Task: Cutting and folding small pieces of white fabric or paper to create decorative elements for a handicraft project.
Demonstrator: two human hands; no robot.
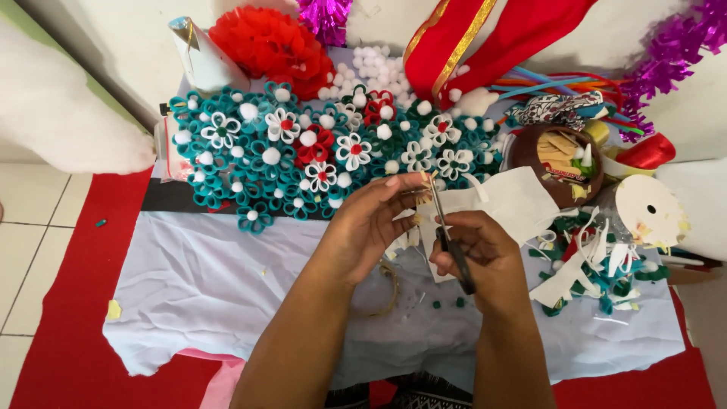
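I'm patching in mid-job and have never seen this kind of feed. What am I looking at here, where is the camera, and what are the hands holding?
There is one picture, taken by a camera worn on the person's head, looking down at their own two bare hands. No machine is involved. The right hand grips a pair of scissors, blades pointing away from the person. The left hand pinches a small pale piece at the blades; it is too small to tell what it is. They work over a wrinkled white cloth spread on a red mat. Beyond the hands lies a mass of teal, white and red rolled flowers with white pompoms. To the right sit a brown bowl holding scraps, and loose white and teal offcuts. Red ribbon lies at the back.
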